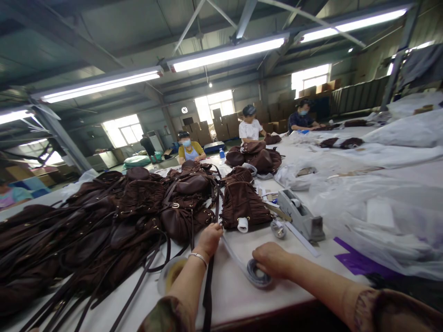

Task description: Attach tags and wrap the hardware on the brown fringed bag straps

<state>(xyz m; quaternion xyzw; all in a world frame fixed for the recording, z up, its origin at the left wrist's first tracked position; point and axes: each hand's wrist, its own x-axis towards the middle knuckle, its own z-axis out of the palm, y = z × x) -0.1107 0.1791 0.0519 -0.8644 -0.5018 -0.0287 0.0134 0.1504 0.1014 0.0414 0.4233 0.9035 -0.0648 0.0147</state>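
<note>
Watching from my end, I am seeing the left hand (209, 240) pinching its fingertips together at the far end of a pale strip (238, 260); I am not managing to tell whether the dark strap (207, 295) passing beneath is caught in them too. The right hand (272, 259) is curling its fingers closely around one side of a grey roll (262, 280), which is sitting just off the fingertips, over the near part of the surface (242, 309).

I am judging this as partway along: a length of strip is already lying unwound between the hands, while it is seemingly remaining joined to the roll, so cutting is not yet done. I am not making out any strip fixed to a bag.

Just beyond the left hand, a fringed brown bag (245, 203) is standing with a white wrapping (242, 225) at its front. A yellow-cored roll (171, 275) is lying partly behind the left forearm. Past the right hand, a small clear roll (278, 229) and a grey tape dispenser (300, 216) are resting near each other.

Further out, a heap of brown bags (138, 198) is covering the left side, clear plastic (384, 221) is spreading across the right, and three co-workers (252, 129) are sitting or standing opposite.
</note>
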